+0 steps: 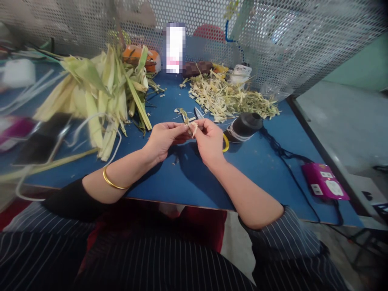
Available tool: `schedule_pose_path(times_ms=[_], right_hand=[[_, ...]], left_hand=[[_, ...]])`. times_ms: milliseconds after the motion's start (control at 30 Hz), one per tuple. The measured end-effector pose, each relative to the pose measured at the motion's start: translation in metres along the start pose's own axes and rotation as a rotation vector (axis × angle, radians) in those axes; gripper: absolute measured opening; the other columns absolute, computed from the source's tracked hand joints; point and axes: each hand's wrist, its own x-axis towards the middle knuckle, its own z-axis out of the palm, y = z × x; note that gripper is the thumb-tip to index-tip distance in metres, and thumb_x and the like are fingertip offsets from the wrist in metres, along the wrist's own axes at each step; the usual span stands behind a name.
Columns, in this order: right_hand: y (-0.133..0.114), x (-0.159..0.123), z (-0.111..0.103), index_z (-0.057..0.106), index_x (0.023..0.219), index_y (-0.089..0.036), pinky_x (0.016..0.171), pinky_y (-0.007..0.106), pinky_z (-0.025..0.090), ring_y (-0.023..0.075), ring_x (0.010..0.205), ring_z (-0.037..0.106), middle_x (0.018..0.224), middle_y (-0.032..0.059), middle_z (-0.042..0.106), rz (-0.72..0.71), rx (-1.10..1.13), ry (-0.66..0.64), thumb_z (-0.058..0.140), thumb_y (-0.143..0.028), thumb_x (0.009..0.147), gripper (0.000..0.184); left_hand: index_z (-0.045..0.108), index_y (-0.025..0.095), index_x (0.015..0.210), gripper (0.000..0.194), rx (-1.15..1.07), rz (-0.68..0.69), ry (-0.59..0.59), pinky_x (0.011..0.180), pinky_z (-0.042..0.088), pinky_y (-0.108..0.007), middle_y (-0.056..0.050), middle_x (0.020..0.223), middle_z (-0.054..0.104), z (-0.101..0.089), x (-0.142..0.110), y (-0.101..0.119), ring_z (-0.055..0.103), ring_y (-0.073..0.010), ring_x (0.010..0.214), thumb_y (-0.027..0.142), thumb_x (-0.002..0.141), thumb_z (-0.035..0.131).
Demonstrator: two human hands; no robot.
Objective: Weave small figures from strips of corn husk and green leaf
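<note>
Pale husk piece (193,128) sitting pinched between left hand (165,140) and right hand (210,141) above the blue table (188,173); scissors (226,142) lying close by the right; loose white thread possibly snagging fingers and tugging the piece apart.

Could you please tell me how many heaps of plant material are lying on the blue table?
2. The long pale husks lie beyond and left of the left hand; the small pale scraps lie beyond the black spool. Others may be hidden.
</note>
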Motion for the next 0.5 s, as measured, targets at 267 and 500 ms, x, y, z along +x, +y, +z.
schedule_pose_path(times_ms=[267, 500], right_hand=[[0.001, 0.008, -0.004, 0.060, 0.076, -0.019, 0.062, 0.027, 0.046, 0.0091, 0.058, 0.052, 0.066, -0.0027, 0.058, 0.082, 0.175, -0.009, 0.066, -0.031, 0.075, 0.013], [-0.017, 0.025, -0.043, 0.058, 0.080, -0.018, 0.064, 0.032, 0.046, 0.0145, 0.062, 0.058, 0.071, 0.0021, 0.062, -0.072, -0.555, 0.003, 0.056, -0.038, 0.080, 0.019]], left_hand=[[0.072, 0.014, 0.076, 0.027, -0.014, 0.005, 0.011, 0.067, 0.051, -0.027, -0.007, 0.072, 0.071, -0.004, 0.004, -0.002, 0.064, -0.0131, 0.065, 0.038, 0.064, 0.076], [0.070, 0.015, 0.073, 0.021, -0.082, 0.016, 0.103, 0.069, 0.051, -0.027, -0.006, 0.068, 0.070, -0.015, 0.012, 0.005, 0.066, -0.0138, 0.067, 0.033, 0.064, 0.076]])
